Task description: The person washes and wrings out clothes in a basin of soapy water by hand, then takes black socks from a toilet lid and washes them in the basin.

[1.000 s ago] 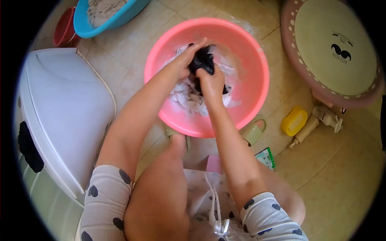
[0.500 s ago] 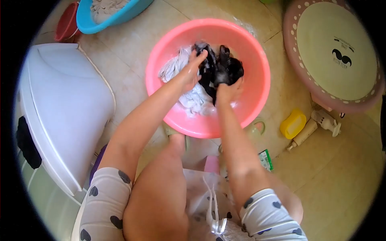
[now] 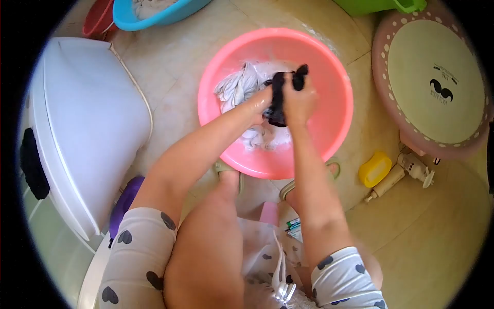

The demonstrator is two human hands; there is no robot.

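Observation:
A wet black cloth [image 3: 278, 100] is bunched between my two hands above the pink basin [image 3: 329, 129]. My left hand [image 3: 261, 107] grips its left side, with the fingers partly hidden behind it. From the right, my right hand [image 3: 301, 100] is closed around the cloth, and a dark end pokes out above the knuckles. White wet cloth [image 3: 236, 87] lies in the basin at the left, beside and below my left hand. Some suds and whitish water show on the basin floor around it.
A blue basin [image 3: 164, 18] holding pale cloth stands at the upper left, beside a red container [image 3: 98, 20]. At right, a large polka-dot basin [image 3: 381, 77] leans on its side near a yellow dish [image 3: 374, 169] and bottles [image 3: 388, 183]. A white tub-like fixture [image 3: 92, 118] is at left.
My hands have come together and gathered the black cloth into a tighter bunch between them, where before it was spread across the basin. The view has shifted slightly.

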